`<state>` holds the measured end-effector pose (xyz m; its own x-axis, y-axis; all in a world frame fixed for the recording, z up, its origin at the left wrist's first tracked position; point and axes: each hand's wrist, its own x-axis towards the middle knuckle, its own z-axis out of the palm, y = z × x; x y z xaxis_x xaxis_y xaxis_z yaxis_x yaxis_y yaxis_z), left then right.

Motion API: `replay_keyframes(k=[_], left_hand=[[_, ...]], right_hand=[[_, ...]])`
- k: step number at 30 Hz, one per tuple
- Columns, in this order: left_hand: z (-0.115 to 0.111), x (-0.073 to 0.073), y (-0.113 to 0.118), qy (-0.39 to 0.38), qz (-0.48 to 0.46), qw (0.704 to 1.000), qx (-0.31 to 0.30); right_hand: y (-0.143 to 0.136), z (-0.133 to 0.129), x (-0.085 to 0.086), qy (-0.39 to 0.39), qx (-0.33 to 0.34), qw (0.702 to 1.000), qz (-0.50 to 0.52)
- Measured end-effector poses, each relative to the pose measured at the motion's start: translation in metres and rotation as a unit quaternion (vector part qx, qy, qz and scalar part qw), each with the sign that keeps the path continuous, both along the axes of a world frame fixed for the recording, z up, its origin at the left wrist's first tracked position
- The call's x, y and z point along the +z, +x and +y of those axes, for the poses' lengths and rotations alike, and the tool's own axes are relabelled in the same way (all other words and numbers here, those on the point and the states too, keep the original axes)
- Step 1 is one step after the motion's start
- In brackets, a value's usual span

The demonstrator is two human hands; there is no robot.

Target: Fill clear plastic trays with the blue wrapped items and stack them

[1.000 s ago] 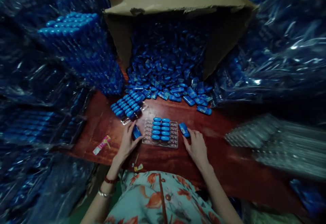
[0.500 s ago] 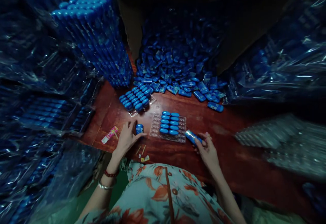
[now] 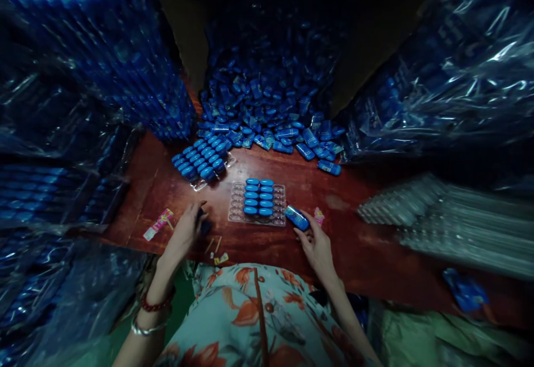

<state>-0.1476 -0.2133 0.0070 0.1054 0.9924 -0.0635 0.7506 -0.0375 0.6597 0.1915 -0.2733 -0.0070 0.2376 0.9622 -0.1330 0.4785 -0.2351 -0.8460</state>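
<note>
A clear plastic tray (image 3: 280,203) lies on the red-brown table (image 3: 292,173), with two columns of blue packs (image 3: 259,196) across its middle. Just right of it, my right hand (image 3: 314,239) holds a blue pack (image 3: 297,217) between thumb and fingers. On the other side of the tray, my left hand (image 3: 188,228) has its fingers curled round a dark blue pack (image 3: 204,223), partly hidden by the fingers. Behind my left hand sits a filled tray of blue packs (image 3: 199,158).
An open cardboard box (image 3: 189,39) spills loose blue packs (image 3: 267,111) onto the table. A tall blue stack (image 3: 125,61) rises at left. Clear trays (image 3: 454,228) lie at right. Pink wrappers (image 3: 158,224) and small scraps (image 3: 221,258) lie near the front edge.
The camera view has shifted, moving the scene left. The pack in my right hand is turned to show its dark face. My left fingers have closed further over their pack. A pink scrap shows by my right hand.
</note>
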Motion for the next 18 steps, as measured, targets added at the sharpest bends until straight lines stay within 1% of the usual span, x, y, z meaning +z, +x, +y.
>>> replay_keyframes(k=[3,6,9,11,13,15,16,18], left_hand=[[-0.002,-0.009,-0.005,-0.056,-0.100,0.992,0.045],[-0.007,-0.017,-0.010,-0.101,-0.189,0.973,0.087],[-0.017,-0.020,-0.016,-0.111,-0.222,0.963,0.103],[-0.024,-0.016,-0.020,-0.118,-0.235,0.960,0.094],[-0.030,-0.010,-0.023,-0.126,-0.256,0.954,0.088],[-0.033,-0.005,-0.026,-0.123,-0.266,0.951,0.094],[-0.033,-0.003,-0.026,-0.118,-0.256,0.955,0.096],[-0.034,-0.003,-0.026,-0.106,-0.195,0.971,0.088]], right_hand=[[-0.004,0.002,0.005,0.038,-0.015,0.996,-0.073],[-0.002,0.004,0.009,0.065,-0.030,0.991,-0.116],[0.003,0.004,0.010,0.080,-0.038,0.987,-0.137],[0.006,0.003,0.008,0.079,-0.048,0.987,-0.130],[0.005,0.002,0.006,0.051,-0.064,0.993,-0.084],[0.002,0.002,0.006,-0.002,-0.086,0.996,0.012],[0.000,0.002,0.007,-0.029,-0.095,0.993,0.067],[-0.004,0.003,0.011,-0.059,-0.109,0.979,0.162]])
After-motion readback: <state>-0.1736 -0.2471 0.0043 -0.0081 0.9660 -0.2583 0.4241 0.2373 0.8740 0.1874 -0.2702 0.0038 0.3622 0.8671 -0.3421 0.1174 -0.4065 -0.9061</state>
